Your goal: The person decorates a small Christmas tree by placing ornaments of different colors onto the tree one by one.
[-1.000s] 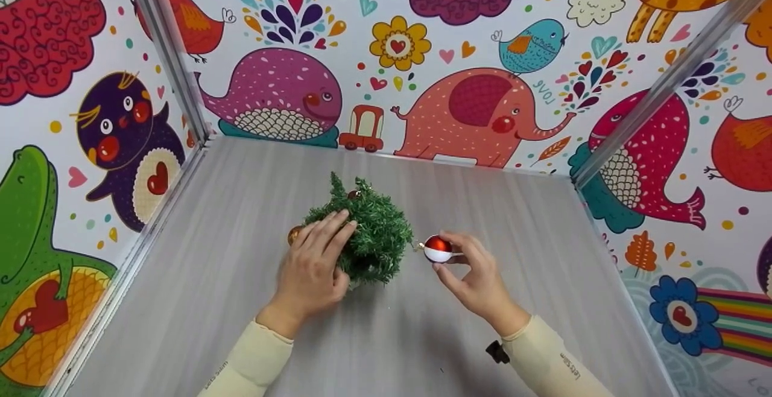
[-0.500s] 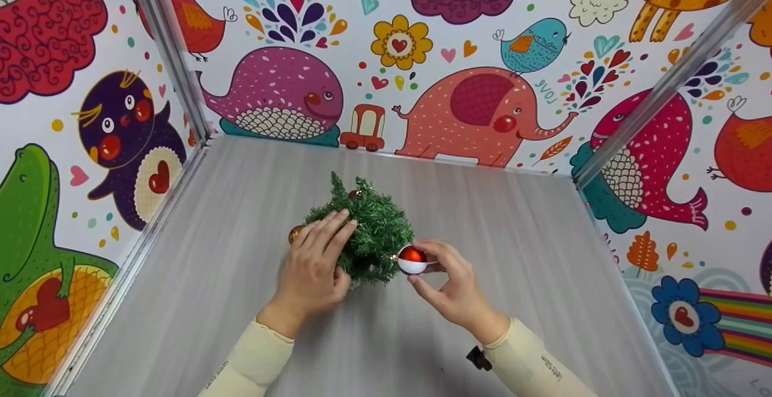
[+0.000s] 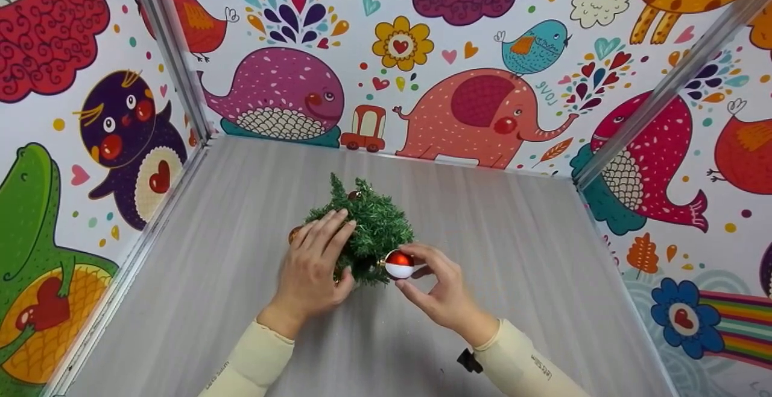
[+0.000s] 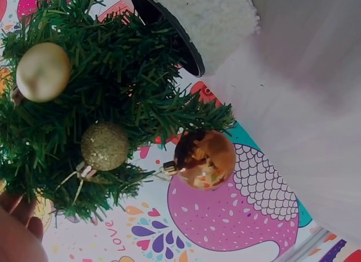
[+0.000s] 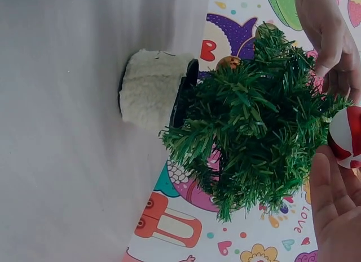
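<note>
A small artificial Christmas tree (image 3: pixel 380 219) stands in a white fuzzy-covered pot (image 5: pixel 152 90). My left hand (image 3: pixel 313 264) rests on its left side, fingers stretched over the branches. My right hand (image 3: pixel 446 291) pinches a red and white bauble (image 3: pixel 399 264) between thumb and fingers at the tree's right side, its gold cap turned to the branches. Whether its loop touches a twig cannot be made out. In the left wrist view a matte gold bauble (image 4: pixel 43 72), a glittery gold bauble (image 4: pixel 105 146) and a shiny copper bauble (image 4: pixel 204 160) hang on the tree.
A grey wood-grain tabletop (image 3: pixel 512 228) lies under the tree. Printed cartoon walls (image 3: pixel 374 47) enclose the back and sides, with metal rails (image 3: pixel 172 53) at the corners.
My right hand has carried the red and white bauble leftward and slightly down, from beside the tree up to its right-hand branches. The left hand stays nearly in place.
</note>
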A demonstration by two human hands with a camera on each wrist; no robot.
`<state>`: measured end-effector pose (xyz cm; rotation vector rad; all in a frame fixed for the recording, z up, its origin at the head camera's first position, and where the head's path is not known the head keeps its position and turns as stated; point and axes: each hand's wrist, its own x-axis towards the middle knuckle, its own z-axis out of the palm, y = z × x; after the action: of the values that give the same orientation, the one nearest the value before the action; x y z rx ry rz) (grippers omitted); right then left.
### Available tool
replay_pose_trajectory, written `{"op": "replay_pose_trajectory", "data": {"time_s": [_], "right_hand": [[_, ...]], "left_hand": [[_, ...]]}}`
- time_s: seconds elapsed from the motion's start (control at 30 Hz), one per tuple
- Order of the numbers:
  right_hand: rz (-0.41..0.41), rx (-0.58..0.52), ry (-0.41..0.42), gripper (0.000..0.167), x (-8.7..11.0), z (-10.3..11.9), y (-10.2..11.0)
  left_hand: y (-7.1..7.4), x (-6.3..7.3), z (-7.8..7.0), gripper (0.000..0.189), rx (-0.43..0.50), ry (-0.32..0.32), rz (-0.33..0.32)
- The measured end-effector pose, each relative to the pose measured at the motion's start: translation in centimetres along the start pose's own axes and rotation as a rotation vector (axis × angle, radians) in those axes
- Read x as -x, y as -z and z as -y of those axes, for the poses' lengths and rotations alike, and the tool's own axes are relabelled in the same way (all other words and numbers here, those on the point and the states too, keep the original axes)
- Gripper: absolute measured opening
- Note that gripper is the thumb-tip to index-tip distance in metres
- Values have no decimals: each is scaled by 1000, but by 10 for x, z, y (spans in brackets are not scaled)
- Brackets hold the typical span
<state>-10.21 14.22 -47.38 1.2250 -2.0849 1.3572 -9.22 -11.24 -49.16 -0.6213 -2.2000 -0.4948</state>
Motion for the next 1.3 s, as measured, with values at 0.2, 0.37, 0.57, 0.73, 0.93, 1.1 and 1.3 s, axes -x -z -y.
{"op": "replay_pose_trajectory", "data": {"time_s": [0.2,0.37,0.57,0.73,0.93,1.1,1.3], "right_hand": [[0,-37,-6,54,-9,15,0],[-2,-69,-3,54,-10,15,-2],[8,-116,-15,54,-9,15,-4],[25,-132,-48,52,-9,16,-5],[53,-163,-70,51,-9,18,-5],[57,-186,-79,50,-9,17,-7],[45,-102,-106,52,7,-4,-14]], "left_hand": [[1,-1,-3,74,-20,-61,-75],[-1,-2,-7,67,-4,-146,-159],[-3,-2,-11,43,3,-210,-227],[-4,-1,-13,30,-7,-244,-253],[-7,-1,-14,18,-8,-280,-303],[-8,-1,-14,10,-12,-291,-307],[-4,-3,-15,7,5,-271,-307]]}}
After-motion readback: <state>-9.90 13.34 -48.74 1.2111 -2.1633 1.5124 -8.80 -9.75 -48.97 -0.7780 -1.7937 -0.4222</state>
